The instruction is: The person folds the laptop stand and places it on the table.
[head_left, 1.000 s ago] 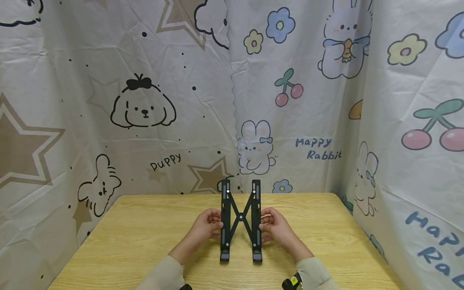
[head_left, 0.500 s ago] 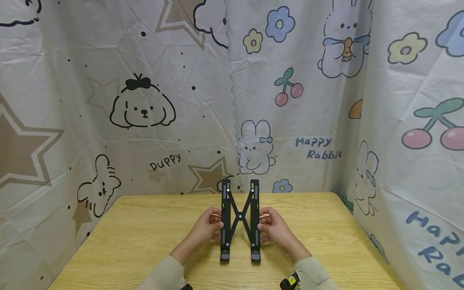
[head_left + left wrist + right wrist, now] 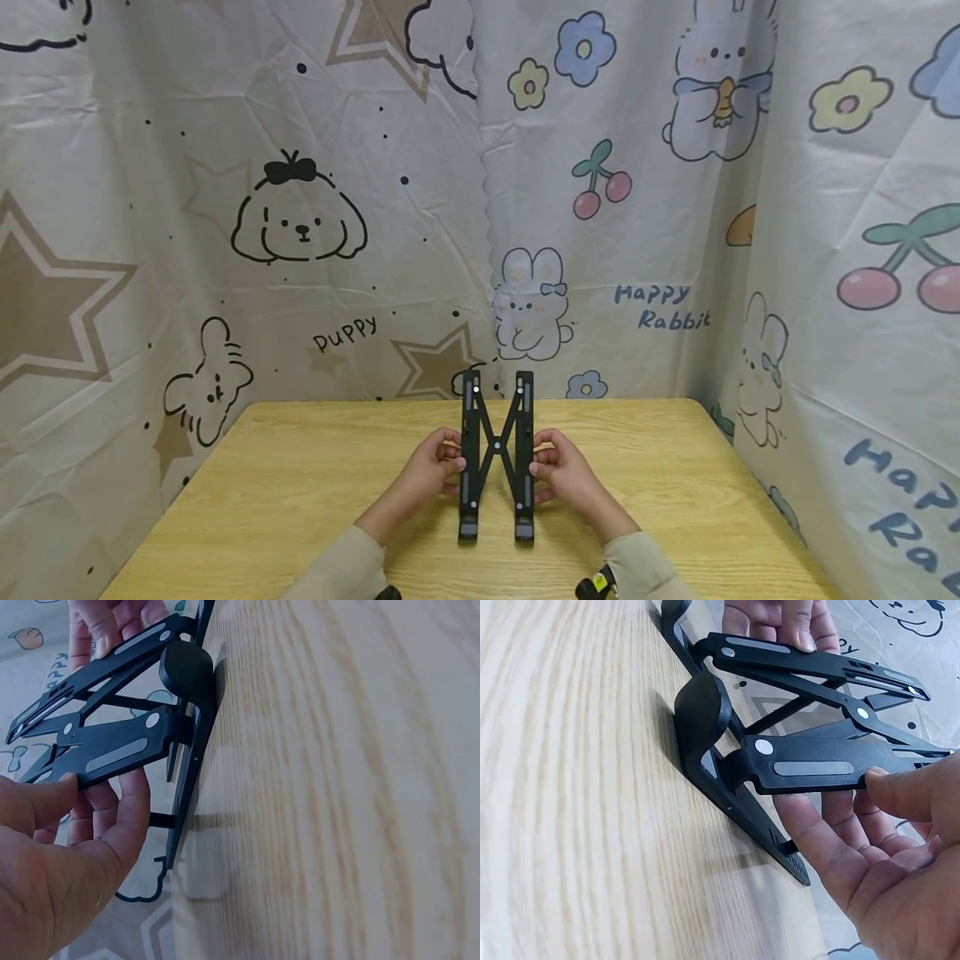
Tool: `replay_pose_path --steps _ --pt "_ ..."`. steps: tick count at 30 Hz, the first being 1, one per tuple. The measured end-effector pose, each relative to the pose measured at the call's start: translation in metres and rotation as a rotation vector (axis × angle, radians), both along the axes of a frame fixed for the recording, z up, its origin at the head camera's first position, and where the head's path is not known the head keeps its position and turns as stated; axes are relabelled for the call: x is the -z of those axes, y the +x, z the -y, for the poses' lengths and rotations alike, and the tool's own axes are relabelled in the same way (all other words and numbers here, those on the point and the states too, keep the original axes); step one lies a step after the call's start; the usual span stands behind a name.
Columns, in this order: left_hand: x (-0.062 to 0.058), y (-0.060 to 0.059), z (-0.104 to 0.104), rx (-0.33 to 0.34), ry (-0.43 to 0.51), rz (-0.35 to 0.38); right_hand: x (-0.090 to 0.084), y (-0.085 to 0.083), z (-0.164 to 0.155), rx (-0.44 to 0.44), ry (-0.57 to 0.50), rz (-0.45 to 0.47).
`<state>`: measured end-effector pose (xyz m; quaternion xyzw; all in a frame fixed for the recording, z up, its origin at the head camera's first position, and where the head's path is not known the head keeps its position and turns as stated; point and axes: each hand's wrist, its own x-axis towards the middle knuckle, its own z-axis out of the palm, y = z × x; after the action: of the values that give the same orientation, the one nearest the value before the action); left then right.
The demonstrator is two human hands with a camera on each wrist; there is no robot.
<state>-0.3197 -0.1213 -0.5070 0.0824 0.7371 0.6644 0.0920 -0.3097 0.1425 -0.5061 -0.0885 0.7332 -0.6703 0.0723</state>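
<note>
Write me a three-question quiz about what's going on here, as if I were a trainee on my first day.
1. True or false: the left hand and the right hand both grip the black folding stand.

2. Which letter do the crossed bars between its two rails form?
A) H
B) X
C) O

3. Fill the gap: in the left wrist view, the thumb lies on the upper side of its rail, while the fingers curl ____ it.

Key: 1. True. 2. B. 3. Under.
</note>
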Motion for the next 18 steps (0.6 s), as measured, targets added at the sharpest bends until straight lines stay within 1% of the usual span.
replay_pose_path --steps 8,13,18 --pt "0.001 -0.003 -0.005 0.022 0.013 -0.013 0.003 -0.002 0.007 -0.01 -0.028 -0.004" --pt "0.001 -0.004 -0.008 0.038 0.034 -0.012 0.003 -0.002 0.009 -0.01 -0.026 -0.016" --pt "0.002 -0.006 -0.009 0.04 0.041 -0.007 0.003 -0.003 0.011 0.001 -0.018 -0.015"
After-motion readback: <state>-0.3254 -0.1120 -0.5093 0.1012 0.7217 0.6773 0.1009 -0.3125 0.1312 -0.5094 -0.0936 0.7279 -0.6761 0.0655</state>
